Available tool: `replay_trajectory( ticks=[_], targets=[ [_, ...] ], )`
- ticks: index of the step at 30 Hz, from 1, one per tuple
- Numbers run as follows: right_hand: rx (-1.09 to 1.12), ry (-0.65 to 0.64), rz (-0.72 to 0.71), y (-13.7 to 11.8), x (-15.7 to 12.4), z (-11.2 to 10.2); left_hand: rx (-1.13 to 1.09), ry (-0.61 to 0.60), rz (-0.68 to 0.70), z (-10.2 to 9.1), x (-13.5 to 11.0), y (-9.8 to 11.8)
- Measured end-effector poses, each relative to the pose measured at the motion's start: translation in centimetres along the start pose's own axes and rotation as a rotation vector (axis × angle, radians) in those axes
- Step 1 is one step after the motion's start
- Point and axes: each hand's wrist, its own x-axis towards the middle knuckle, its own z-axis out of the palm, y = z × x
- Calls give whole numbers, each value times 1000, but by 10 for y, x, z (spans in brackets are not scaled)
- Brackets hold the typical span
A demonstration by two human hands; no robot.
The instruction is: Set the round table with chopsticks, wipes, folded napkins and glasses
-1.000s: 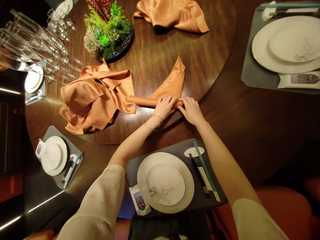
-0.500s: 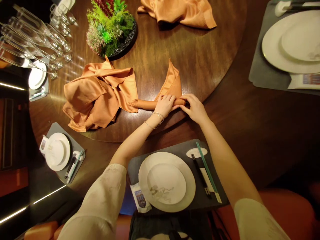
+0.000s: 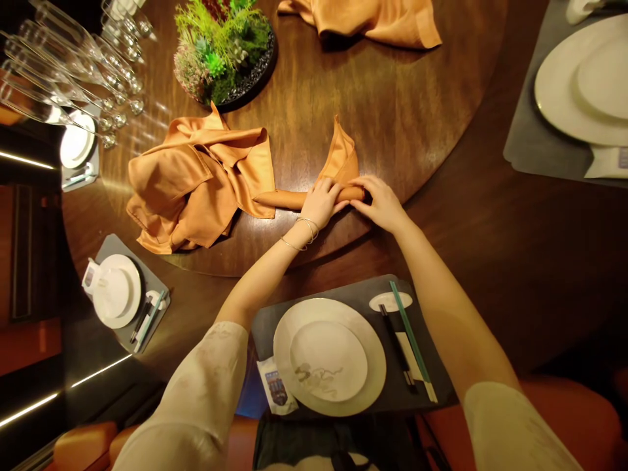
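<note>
An orange cloth napkin [image 3: 280, 199] lies on the raised round wooden board, its near part rolled into a tube and its far part a flat pointed triangle. My left hand [image 3: 320, 201] is closed over the middle of the roll. At the roll's right end, my right hand [image 3: 380, 203] pinches the cloth between thumb and fingers. The roll's left tip touches a heap of loose orange napkins [image 3: 191, 186]. Cloth under my left palm is hidden.
A planted centrepiece [image 3: 226, 59] and several stemmed glasses [image 3: 73, 65] stand at the far left. Another orange napkin [image 3: 363, 23] lies at the back. Nearest me are stacked plates [image 3: 328, 360] and chopsticks [image 3: 415, 340] on a grey mat; more settings flank the table.
The napkin has been rolled a little farther, away from me, and its flat triangle is shorter. Both hands stay on the roll. The view has shifted slightly.
</note>
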Motion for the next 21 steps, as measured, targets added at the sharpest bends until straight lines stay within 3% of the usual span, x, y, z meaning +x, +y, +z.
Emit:
replay_trajectory(
  ticks=[9,14,21],
  targets=[
    [-115,-155,58,4,-13,-1,2,-57,20,2,-24,12],
    [-257,-152,91,-14,-27,-7,3,-82,38,4,-33,20],
    [-146,-167,-50,-16,-38,-20,4,-97,24,5,-30,19]
  ],
)
